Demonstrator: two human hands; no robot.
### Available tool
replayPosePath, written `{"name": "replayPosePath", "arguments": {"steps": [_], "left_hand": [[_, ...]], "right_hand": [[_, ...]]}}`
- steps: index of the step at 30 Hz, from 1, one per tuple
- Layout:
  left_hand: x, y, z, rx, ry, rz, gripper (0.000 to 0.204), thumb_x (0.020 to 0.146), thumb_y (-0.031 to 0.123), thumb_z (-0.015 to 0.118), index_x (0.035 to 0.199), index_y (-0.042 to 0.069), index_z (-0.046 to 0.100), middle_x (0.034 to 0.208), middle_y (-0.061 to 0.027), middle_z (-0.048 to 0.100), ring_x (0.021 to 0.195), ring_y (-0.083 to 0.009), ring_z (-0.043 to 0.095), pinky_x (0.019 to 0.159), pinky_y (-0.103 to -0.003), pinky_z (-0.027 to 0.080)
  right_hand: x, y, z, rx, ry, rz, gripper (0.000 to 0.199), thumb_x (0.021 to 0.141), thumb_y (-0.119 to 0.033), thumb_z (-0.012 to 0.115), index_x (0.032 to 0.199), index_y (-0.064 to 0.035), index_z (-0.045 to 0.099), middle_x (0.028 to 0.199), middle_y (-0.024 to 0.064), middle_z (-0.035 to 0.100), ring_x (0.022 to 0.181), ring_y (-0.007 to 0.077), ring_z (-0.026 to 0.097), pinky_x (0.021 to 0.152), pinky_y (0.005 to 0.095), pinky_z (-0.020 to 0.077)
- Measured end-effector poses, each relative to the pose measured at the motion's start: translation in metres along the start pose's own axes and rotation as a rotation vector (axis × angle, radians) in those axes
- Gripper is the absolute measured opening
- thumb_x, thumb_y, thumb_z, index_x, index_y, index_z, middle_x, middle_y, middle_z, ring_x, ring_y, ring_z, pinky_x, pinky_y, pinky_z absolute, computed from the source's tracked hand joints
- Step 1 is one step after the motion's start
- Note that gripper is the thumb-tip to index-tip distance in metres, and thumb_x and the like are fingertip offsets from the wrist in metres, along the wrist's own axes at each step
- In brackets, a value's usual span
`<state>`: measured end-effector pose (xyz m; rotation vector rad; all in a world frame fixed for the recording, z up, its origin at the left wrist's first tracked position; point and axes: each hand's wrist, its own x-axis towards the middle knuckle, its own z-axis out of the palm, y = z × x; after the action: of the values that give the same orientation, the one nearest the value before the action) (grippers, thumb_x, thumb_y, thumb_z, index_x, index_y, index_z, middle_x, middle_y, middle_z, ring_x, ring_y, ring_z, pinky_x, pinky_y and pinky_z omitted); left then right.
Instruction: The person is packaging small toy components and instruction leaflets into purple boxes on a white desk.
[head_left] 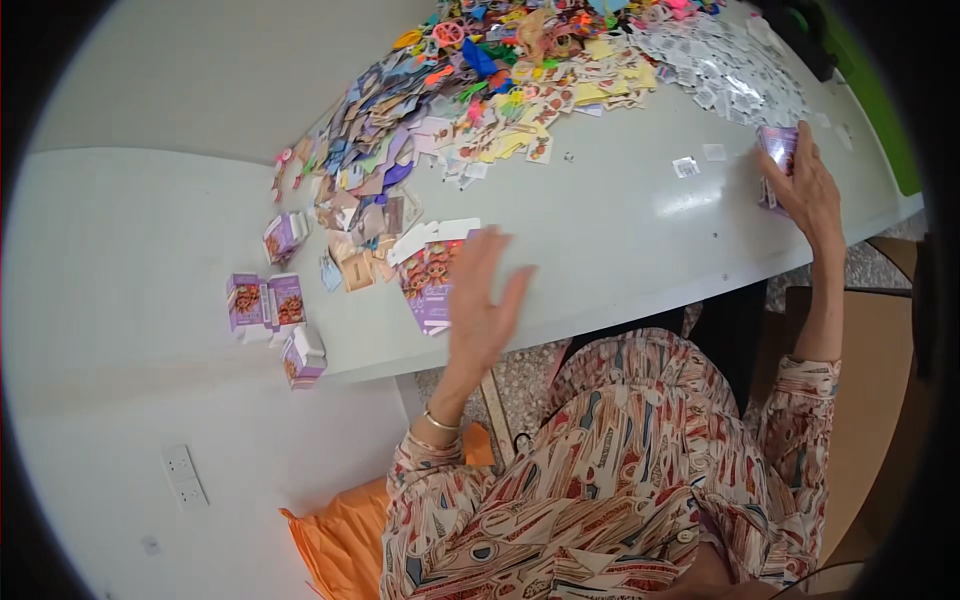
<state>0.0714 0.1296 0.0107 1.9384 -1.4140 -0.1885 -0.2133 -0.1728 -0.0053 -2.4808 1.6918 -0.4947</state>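
Note:
My right hand (808,190) is at the right end of the table, its fingers and thumb wrapped round a small purple carton (776,150). Slightly blurred, my left hand (484,295) has its fingers stretched out and the thumb apart. It is over the right edge of flat purple cartons (428,280) printed with cartoon figures, with white flaps at their far end. Whether its fingertips touch them I cannot tell. Folded purple boxes stand at the table's left end, among them one box (285,238) by the wall and another box (304,358) nearer to me.
Colourful plastic trinkets (490,50) are heaped at the far side. Beside them lie printed cards (510,130), small paper bits (365,195) and white paper squares (730,75). One loose square (685,167) is on the white table (600,240). Below hangs an orange bag (345,530); a brown cardboard box (868,400) stands right.

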Motion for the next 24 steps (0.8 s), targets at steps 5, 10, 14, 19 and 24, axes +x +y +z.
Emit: {"name": "replayPosePath", "arguments": {"steps": [5, 10, 14, 19, 24], "left_hand": [[-0.013, -0.046, -0.034, 0.337, 0.021, -0.314, 0.07, 0.075, 0.031, 0.078, 0.127, -0.005, 0.048, 0.13, -0.0264, 0.047, 0.118, -0.0433, 0.044, 0.1, -0.05, 0.036], [-0.04, -0.076, -0.016, 0.488, 0.059, -0.228, 0.093, 0.067, 0.039, 0.079, 0.137, -0.004, 0.037, 0.124, -0.0272, 0.047, 0.112, -0.0432, 0.044, 0.097, -0.054, 0.033], [-0.006, -0.038, -0.002, 0.483, 0.041, -0.2, 0.095, 0.067, 0.035, 0.078, 0.141, -0.003, 0.031, 0.128, -0.0274, 0.044, 0.115, -0.0429, 0.041, 0.098, -0.053, 0.031], [0.025, 0.031, 0.05, 0.353, 0.055, 0.118, 0.09, 0.07, 0.023, 0.075, 0.143, 0.0, 0.027, 0.136, -0.0279, 0.035, 0.121, -0.0427, 0.035, 0.102, -0.051, 0.027], [0.03, 0.053, 0.067, -0.2, -0.117, 0.062, 0.082, 0.077, 0.008, 0.069, 0.144, -0.002, 0.024, 0.142, -0.0245, 0.035, 0.128, -0.037, 0.039, 0.105, -0.045, 0.033]], "right_hand": [[-0.013, -0.011, -0.029, -0.128, 0.39, -0.035, 0.093, 0.081, -0.059, 0.063, 0.143, 0.0024, 0.03, 0.136, 0.0256, 0.046, 0.123, 0.0375, 0.048, 0.101, 0.0444, 0.0402], [-0.062, -0.085, -0.03, 0.311, 0.393, -0.307, 0.073, 0.08, -0.025, 0.076, 0.137, 0.0033, 0.039, 0.133, 0.0212, 0.05, 0.122, 0.0335, 0.049, 0.102, 0.0403, 0.04], [-0.116, -0.126, 0.001, 0.847, -0.268, -0.275, 0.059, 0.083, -0.019, 0.073, 0.13, 0.0041, 0.046, 0.113, 0.0143, 0.06, 0.091, 0.0209, 0.057, 0.082, 0.031, 0.0476], [-0.123, -0.168, 0.021, 1.352, -0.605, -0.151, 0.06, 0.088, -0.022, 0.067, 0.133, 0.0041, 0.037, 0.108, 0.0146, 0.062, 0.088, 0.0196, 0.062, 0.076, 0.0311, 0.0505], [-0.102, -0.137, 0.026, 1.288, -0.45, -0.029, 0.072, 0.083, -0.03, 0.072, 0.133, 0.0038, 0.033, 0.11, 0.0172, 0.061, 0.094, 0.0202, 0.062, 0.08, 0.0334, 0.0499]]}}
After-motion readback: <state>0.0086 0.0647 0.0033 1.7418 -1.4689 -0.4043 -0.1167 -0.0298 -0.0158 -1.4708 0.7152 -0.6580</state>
